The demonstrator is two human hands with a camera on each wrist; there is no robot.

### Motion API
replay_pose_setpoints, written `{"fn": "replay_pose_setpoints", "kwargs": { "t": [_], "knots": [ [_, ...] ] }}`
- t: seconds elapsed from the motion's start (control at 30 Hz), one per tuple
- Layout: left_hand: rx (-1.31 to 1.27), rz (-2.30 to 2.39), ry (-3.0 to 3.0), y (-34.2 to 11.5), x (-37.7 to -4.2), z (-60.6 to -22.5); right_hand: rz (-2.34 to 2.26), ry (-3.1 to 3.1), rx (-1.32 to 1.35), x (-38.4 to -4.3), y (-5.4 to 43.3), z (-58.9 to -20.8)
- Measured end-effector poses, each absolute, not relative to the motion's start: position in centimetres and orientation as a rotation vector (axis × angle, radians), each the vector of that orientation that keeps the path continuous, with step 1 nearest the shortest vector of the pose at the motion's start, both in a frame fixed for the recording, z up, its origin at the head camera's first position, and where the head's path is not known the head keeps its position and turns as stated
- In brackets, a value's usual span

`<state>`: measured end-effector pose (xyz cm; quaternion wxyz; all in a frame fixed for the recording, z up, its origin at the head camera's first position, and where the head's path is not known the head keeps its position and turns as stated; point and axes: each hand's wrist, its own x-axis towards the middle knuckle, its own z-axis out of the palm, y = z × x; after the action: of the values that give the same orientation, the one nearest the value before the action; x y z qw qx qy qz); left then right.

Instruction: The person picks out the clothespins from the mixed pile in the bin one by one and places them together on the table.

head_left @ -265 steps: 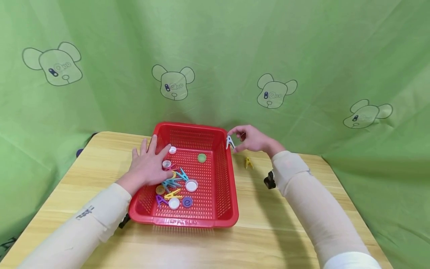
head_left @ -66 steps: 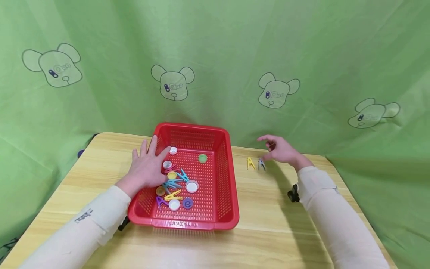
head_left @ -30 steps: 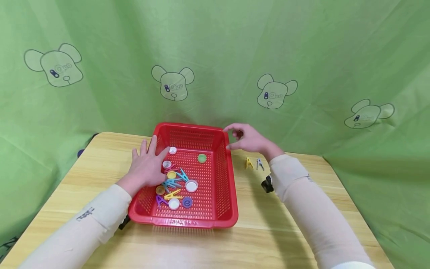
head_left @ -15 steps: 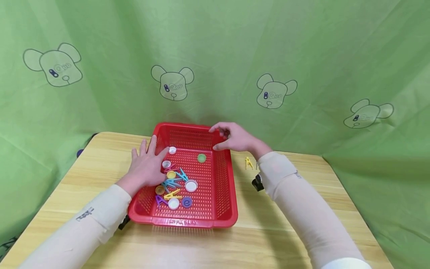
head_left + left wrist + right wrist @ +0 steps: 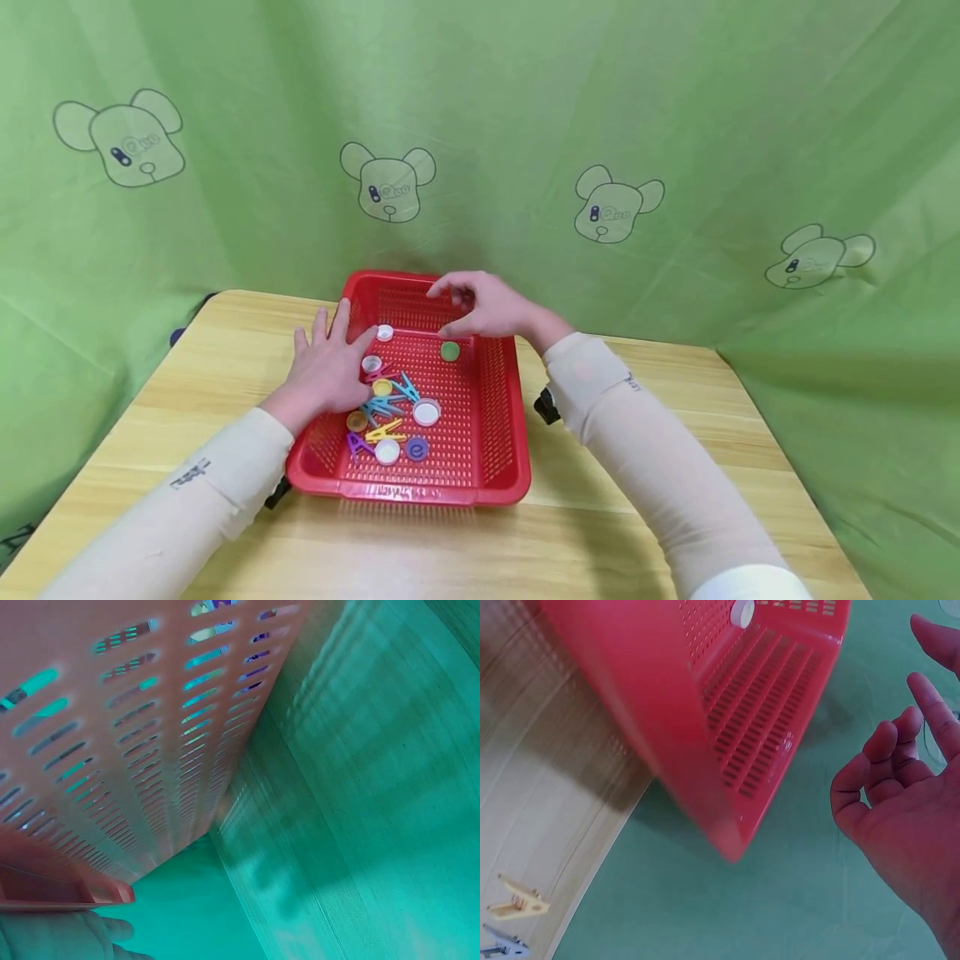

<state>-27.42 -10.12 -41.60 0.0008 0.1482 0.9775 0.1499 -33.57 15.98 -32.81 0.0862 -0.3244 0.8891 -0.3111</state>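
My left hand (image 5: 330, 367) rests with spread fingers on the left rim of a red plastic basket (image 5: 408, 493). Above the basket's far right part is my right hand (image 5: 495, 308), its thumb and index finger apart and nothing between them. Just below the thumb lies a green bottle cap (image 5: 450, 351). Toward the left of the basket floor are a large white cap (image 5: 427, 412), a yellow cap (image 5: 382, 387), a purple-blue cap (image 5: 417, 449), and yellow (image 5: 386, 432), purple (image 5: 358, 446) and light-blue clothespins (image 5: 407, 387), with several more pieces.
On the wooden table (image 5: 645, 392), right of the basket, lie a yellow clothespin (image 5: 519, 900) and a grey-white clothespin (image 5: 504, 943); the right arm hides both in the head view. A green curtain (image 5: 480, 125) hangs behind the table.
The right hand carried the grey-white clothespin out of the basket and let it go beside the yellow one. It has since moved left over the basket. The left hand has stayed put.
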Motion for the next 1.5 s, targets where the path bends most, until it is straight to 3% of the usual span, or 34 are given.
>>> {"fn": "replay_pose_setpoints", "kwargs": {
  "t": [0.9, 1.5],
  "knots": [
    [0.477, 0.431, 3.072, -10.4, -27.5, -41.3, -1.163, 2.354, -0.855, -33.9, 13.4, -35.7],
    [0.479, 0.45, 3.07, -10.4, -27.7, -41.5, -1.221, 2.18, -0.708, -34.6, 12.8, -40.1]
  ]
}}
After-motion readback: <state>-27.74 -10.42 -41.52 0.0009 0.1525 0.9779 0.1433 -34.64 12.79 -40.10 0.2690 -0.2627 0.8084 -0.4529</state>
